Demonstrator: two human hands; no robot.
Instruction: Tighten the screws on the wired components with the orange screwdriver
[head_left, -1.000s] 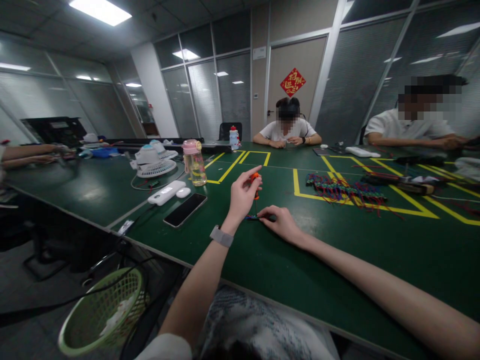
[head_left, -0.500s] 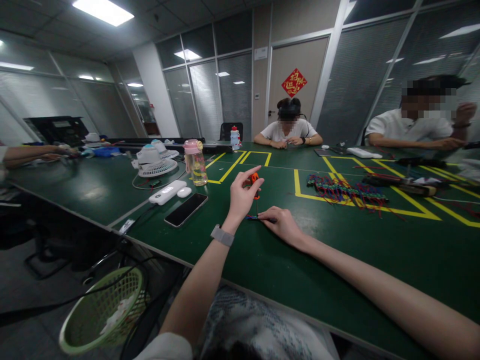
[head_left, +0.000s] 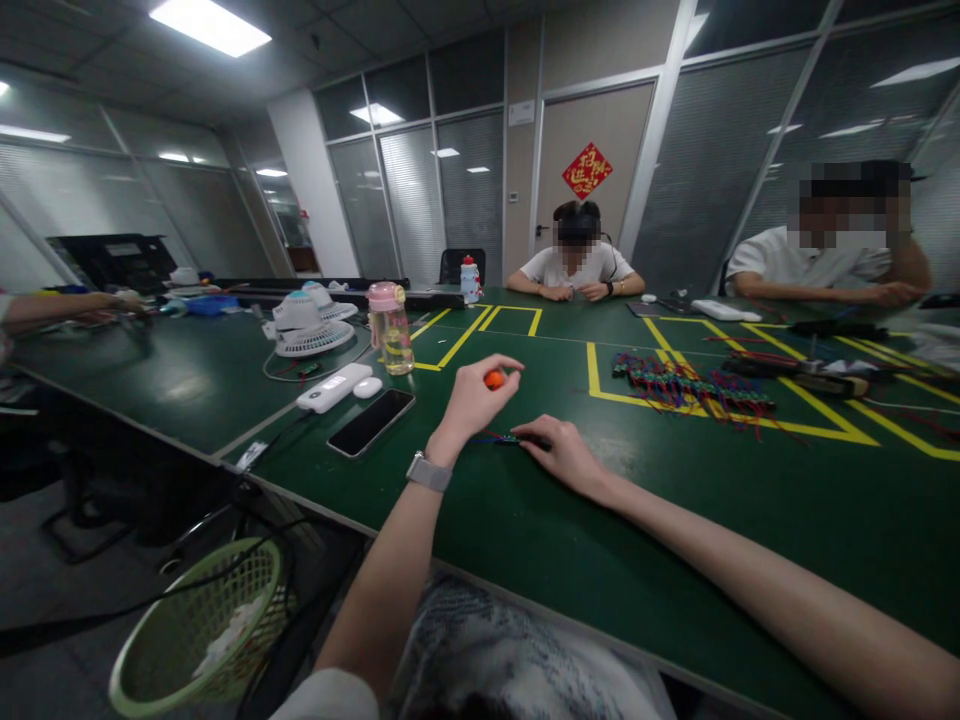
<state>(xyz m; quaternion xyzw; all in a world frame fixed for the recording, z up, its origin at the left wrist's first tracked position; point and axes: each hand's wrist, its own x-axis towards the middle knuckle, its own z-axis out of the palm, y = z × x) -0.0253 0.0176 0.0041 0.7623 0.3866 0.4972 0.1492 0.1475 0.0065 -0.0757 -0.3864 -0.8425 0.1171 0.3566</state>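
My left hand point(head_left: 471, 400) is closed around a small tool with an orange handle point(head_left: 493, 379), held over the green table point(head_left: 525, 520). Just right of it, my right hand point(head_left: 561, 448) presses its fingertips on a small dark part with coloured wires point(head_left: 507, 438) lying on the table. A grey watch sits on my left wrist point(head_left: 427, 472). The tool's tip is hidden by my fingers.
A black phone point(head_left: 370, 421), a white remote point(head_left: 334, 387), a pink-capped bottle point(head_left: 390, 326) and a white fan point(head_left: 304, 325) lie to the left. A heap of coloured wires point(head_left: 686, 381) lies inside yellow tape lines. Other people sit at the far side. A green basket point(head_left: 199, 625) stands on the floor.
My left hand has dropped lower and curled round the orange tool, its forefinger no longer raised. My right hand stayed on the small part.
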